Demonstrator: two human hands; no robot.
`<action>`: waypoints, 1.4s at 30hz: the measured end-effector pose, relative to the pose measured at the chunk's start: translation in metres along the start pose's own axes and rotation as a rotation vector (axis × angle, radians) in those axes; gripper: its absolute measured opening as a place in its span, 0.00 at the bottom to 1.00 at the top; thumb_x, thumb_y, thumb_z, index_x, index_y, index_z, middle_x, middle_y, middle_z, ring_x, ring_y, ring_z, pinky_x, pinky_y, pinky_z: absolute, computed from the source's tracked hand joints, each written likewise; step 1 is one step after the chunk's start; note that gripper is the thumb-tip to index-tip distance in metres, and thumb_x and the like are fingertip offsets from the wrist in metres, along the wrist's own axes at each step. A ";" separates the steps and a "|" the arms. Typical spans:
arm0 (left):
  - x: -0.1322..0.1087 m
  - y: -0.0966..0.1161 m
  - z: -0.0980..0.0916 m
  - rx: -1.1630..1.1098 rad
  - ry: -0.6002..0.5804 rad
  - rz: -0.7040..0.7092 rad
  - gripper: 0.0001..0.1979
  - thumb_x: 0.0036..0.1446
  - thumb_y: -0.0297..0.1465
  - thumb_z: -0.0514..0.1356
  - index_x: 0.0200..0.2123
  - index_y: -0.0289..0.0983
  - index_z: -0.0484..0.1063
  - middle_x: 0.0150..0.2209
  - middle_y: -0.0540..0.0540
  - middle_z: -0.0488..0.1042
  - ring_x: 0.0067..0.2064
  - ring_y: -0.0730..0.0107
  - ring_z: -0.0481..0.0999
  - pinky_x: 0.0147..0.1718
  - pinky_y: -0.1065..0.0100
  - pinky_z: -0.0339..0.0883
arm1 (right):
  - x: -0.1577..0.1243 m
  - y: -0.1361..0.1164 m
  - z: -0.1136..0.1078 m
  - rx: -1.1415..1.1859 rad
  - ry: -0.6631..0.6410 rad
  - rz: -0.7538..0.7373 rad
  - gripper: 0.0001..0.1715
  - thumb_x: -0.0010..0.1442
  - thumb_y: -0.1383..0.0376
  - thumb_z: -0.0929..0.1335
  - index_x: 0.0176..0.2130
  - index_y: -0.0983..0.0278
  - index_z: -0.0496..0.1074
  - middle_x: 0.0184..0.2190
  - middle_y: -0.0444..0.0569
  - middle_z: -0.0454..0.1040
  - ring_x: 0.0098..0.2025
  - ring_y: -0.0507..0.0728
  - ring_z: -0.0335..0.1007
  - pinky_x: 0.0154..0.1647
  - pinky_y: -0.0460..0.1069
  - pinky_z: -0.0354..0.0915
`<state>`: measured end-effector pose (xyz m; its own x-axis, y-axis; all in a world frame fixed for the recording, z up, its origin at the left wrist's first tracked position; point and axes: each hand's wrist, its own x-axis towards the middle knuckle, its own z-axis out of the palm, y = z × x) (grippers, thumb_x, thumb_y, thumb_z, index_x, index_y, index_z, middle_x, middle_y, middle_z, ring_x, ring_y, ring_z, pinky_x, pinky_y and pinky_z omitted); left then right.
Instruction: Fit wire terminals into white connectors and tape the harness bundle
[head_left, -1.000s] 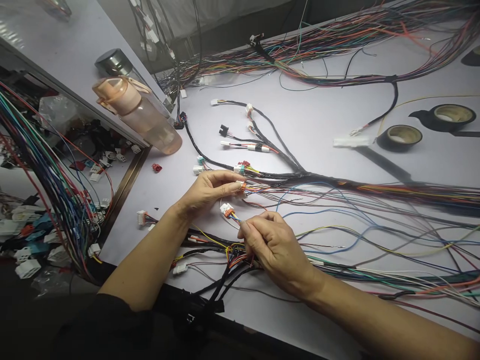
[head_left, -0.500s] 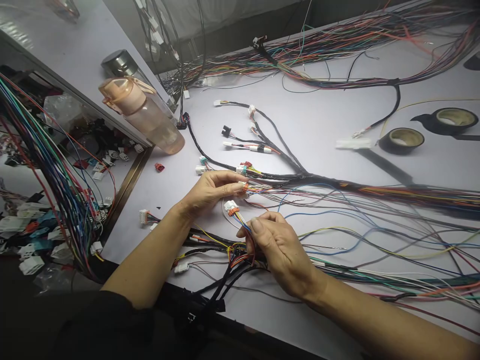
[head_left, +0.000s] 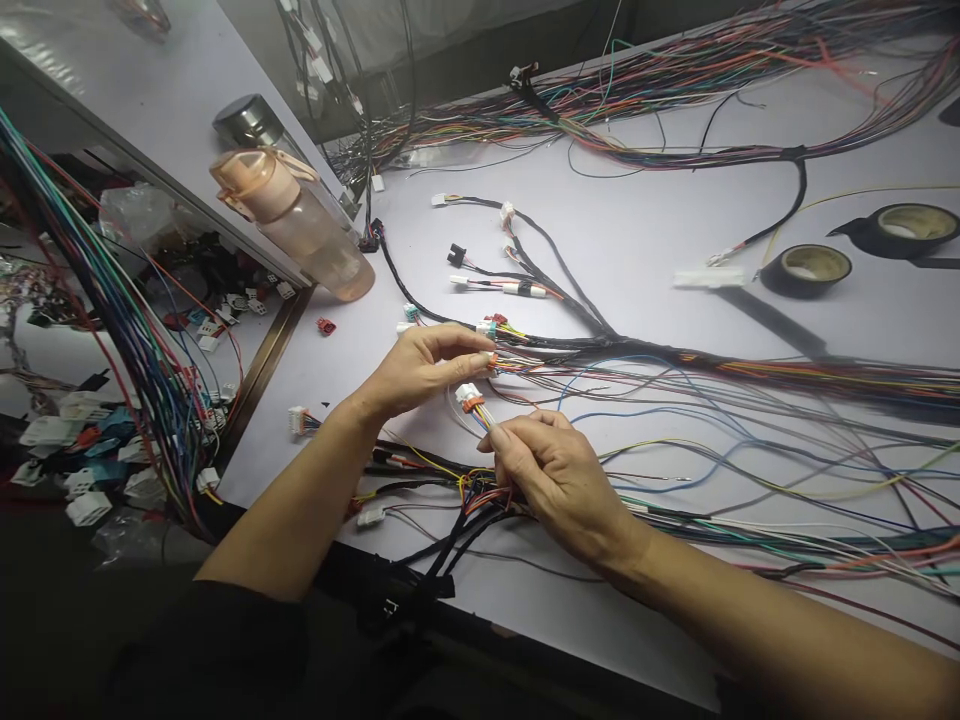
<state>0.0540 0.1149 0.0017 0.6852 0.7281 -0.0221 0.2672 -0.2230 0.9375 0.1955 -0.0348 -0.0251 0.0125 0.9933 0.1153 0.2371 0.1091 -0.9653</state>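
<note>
My left hand [head_left: 420, 375] pinches a small white and orange connector [head_left: 491, 362] at the end of a bundle of thin wires, on the near side of the taped harness [head_left: 660, 350]. Just below and to the right, my right hand [head_left: 555, 475] is closed around the wires behind a second white and orange connector [head_left: 469, 396], which points up and left. A short gap separates the two connectors. Behind my left fingertips lies a white and teal connector [head_left: 487, 328] with a red one beside it. Yellow and orange wires [head_left: 472, 490] bunch below my right hand.
A peach bottle [head_left: 300, 225] and a metal-capped one [head_left: 247, 122] stand at the left. Black tape rolls [head_left: 806, 270] lie at the right. Long wire bundles [head_left: 675, 155] cross the back. Loose connectors [head_left: 90, 508] fill a tray at lower left; a red connector [head_left: 326, 327] lies nearby.
The view has shifted slightly. My right hand has raised its connector a little closer to the one in my left hand. Both hands keep their grips.
</note>
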 end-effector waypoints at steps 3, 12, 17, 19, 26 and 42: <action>-0.015 0.019 -0.003 0.174 0.037 0.100 0.11 0.55 0.33 0.64 0.43 0.39 0.79 0.44 0.42 0.78 0.47 0.63 0.75 0.48 0.63 0.67 | 0.000 -0.001 -0.001 0.002 0.014 0.007 0.23 0.67 0.60 0.60 0.24 0.61 0.69 0.21 0.40 0.73 0.34 0.52 0.71 0.45 0.50 0.57; -0.071 0.012 0.016 -0.318 0.131 -0.138 0.09 0.55 0.33 0.65 0.40 0.39 0.80 0.31 0.48 0.76 0.33 0.74 0.74 0.37 0.71 0.68 | -0.004 -0.010 -0.004 -0.072 0.094 -0.015 0.12 0.66 0.61 0.63 0.37 0.62 0.73 0.27 0.42 0.75 0.31 0.51 0.70 0.36 0.48 0.63; -0.081 0.001 0.020 -0.487 0.224 -0.169 0.08 0.53 0.33 0.66 0.36 0.38 0.80 0.28 0.48 0.76 0.30 0.75 0.73 0.33 0.72 0.67 | -0.010 -0.018 -0.005 -0.442 0.169 -0.415 0.08 0.62 0.68 0.66 0.43 0.62 0.71 0.35 0.47 0.75 0.38 0.54 0.70 0.42 0.51 0.61; -0.083 0.001 0.020 -0.522 0.235 -0.173 0.07 0.52 0.32 0.67 0.35 0.38 0.80 0.27 0.48 0.76 0.30 0.76 0.73 0.33 0.73 0.67 | -0.011 -0.022 -0.005 -0.556 0.158 -0.472 0.05 0.62 0.70 0.66 0.39 0.62 0.72 0.33 0.45 0.74 0.36 0.52 0.69 0.40 0.50 0.59; -0.087 -0.001 0.020 -0.614 0.278 -0.195 0.07 0.48 0.32 0.69 0.33 0.38 0.80 0.27 0.49 0.77 0.28 0.76 0.74 0.32 0.73 0.68 | -0.012 -0.035 0.001 -0.671 0.150 -0.410 0.05 0.64 0.69 0.65 0.37 0.62 0.70 0.30 0.45 0.75 0.31 0.51 0.68 0.39 0.50 0.57; -0.091 -0.005 0.019 -0.655 0.234 -0.184 0.05 0.49 0.30 0.69 0.33 0.38 0.79 0.29 0.49 0.77 0.31 0.75 0.76 0.33 0.74 0.70 | -0.010 -0.033 0.012 -0.618 0.168 -0.282 0.07 0.66 0.66 0.64 0.37 0.61 0.72 0.30 0.45 0.75 0.29 0.49 0.69 0.29 0.45 0.59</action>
<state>0.0034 0.0372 -0.0077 0.4852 0.8527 -0.1937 -0.1471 0.2980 0.9432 0.1755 -0.0476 0.0027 0.0071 0.9053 0.4247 0.7618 0.2702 -0.5888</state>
